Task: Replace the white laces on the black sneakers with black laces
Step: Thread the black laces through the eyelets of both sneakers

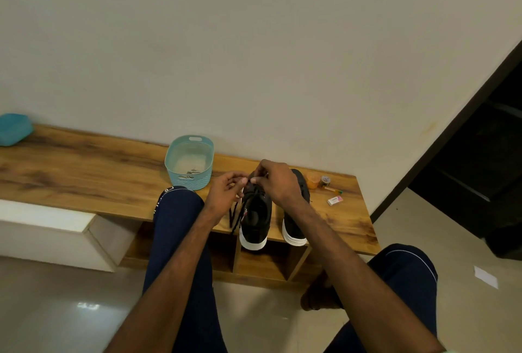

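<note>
Bench (84, 172) against wall. Two black sneakers stood on it side by side, just beside each other, white heels at the near edge.

- Sneaker in work (255, 220): the one on the person's left. Long axis ran from the person straight toward the wall, heel nearest the person and toe away, hidden under the hands.
- Black lace (236, 215): threaded through the upper; its loose ends trailed off the sneaker's left side and hung over the bench edge.
- Left hand (224, 193): fingers curled, pinching the lace at the sneaker's left flank.
- Right hand (278, 181): reaching over from the other side, fingertips pinching the lace near the far end of the lacing. The two pinches almost touched.
- Second sneaker (293, 225): partly behind the right wrist; its lacing could not be read.
- Basket (169, 155): near, to the left; contents unclear.

Judgement: lacing underway, likely working back along the axis toward the person. Both hands equally near.
</note>
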`<control>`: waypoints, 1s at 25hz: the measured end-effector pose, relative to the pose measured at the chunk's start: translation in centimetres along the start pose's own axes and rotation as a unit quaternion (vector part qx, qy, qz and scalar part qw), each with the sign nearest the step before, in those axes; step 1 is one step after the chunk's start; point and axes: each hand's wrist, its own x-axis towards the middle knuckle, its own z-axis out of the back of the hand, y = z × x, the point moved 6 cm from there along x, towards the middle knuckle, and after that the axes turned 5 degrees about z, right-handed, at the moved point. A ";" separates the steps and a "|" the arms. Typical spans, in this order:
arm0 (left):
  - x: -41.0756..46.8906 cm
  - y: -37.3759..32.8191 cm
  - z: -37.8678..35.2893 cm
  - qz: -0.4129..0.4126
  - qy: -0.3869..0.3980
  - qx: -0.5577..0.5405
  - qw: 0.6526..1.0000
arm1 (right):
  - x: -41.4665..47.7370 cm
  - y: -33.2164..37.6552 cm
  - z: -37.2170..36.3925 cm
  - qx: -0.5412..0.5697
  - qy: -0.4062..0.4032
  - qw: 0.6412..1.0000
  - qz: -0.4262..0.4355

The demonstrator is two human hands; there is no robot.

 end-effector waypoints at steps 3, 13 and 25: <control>0.1 0.1 -0.3 -0.007 0.012 0.004 1.000 | 0.0 -0.1 -0.4 0.009 -0.005 1.000 -0.001; 1.8 1.1 -1.5 -0.026 -0.003 0.063 0.998 | -0.1 -2.3 -1.2 0.053 -0.025 0.998 0.004; 2.9 4.7 -2.4 0.047 -0.103 0.306 0.945 | -1.2 -10.6 -9.2 -0.003 0.036 0.988 -0.151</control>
